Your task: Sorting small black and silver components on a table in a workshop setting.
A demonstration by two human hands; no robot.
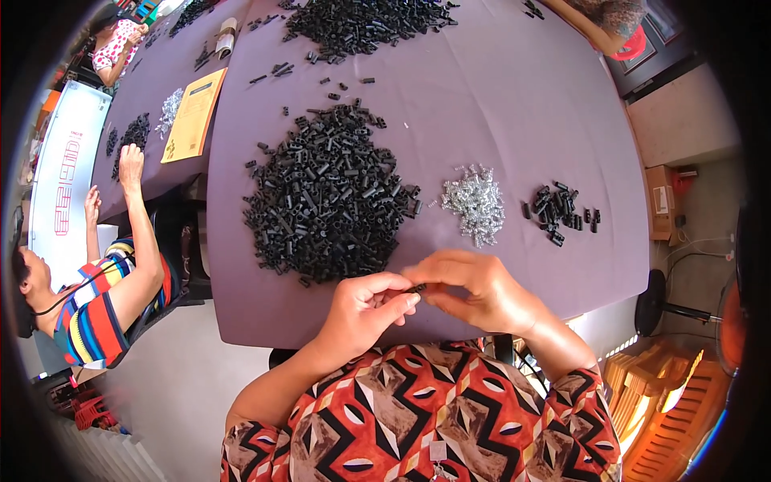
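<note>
Close to the table's near edge, my two hands meet in front of my chest. Between the thumb and fingers of my left hand (369,312) is a small black plastic tube piece (415,290). My right hand (480,291) is curled, its thumb and forefinger pinched at the piece's right end. Its fingertips are slightly blurred, so any smaller part in them is hidden. Just beyond my left hand lies a large heap of black tube pieces (325,193). Beyond my right hand sits a small pile of clear, shiny little parts (474,205). Farther right is a small group of black pieces (556,207).
Another big black heap (361,24) lies at the far side of the purple-covered table (498,104). On the left are a yellow envelope (195,112) and a co-worker in a striped shirt (100,309). Orange plastic seats (658,394) stand at lower right.
</note>
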